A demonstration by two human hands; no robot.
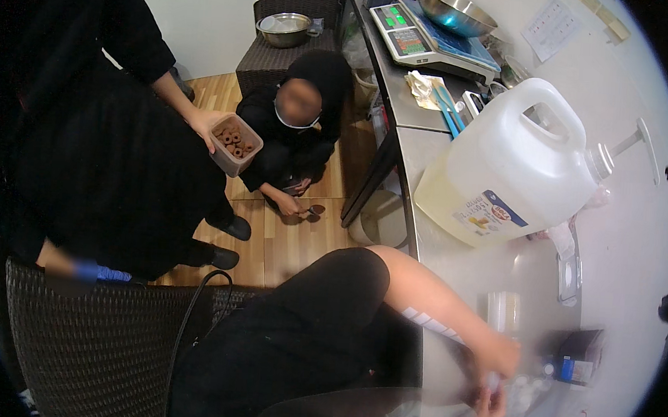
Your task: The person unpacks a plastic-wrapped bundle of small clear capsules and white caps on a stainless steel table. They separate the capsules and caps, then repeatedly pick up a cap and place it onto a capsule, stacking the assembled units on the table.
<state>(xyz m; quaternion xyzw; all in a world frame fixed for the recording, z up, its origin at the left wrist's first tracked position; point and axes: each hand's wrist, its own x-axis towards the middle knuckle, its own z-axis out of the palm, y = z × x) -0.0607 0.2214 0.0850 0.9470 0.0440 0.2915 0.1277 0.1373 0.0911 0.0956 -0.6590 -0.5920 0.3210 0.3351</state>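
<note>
At the lower right, my left hand [496, 355] is closed in a pinch at a small whitish translucent piece [493, 381] over the metal table [453, 275]. My right hand [488, 413] comes up from the lower edge, its curled fingers meeting the same piece from the near side. What exactly the piece is cannot be made out. Beside my hands lie blurred clear plastic items [522, 396]. A stack of pale, clear containers [503, 309] stands just beyond my left hand, and a dark box with a blue and white label [579, 356] sits to the right.
A large jug with a pump [507, 170] stands on the table; a scale [431, 41] bearing a metal bowl [458, 9] is farther back. One person holds a tub of brown ring-shaped pieces [236, 143]; another crouches on the floor with a spoon-like tool [315, 209]. A wicker chair [92, 346] is at left.
</note>
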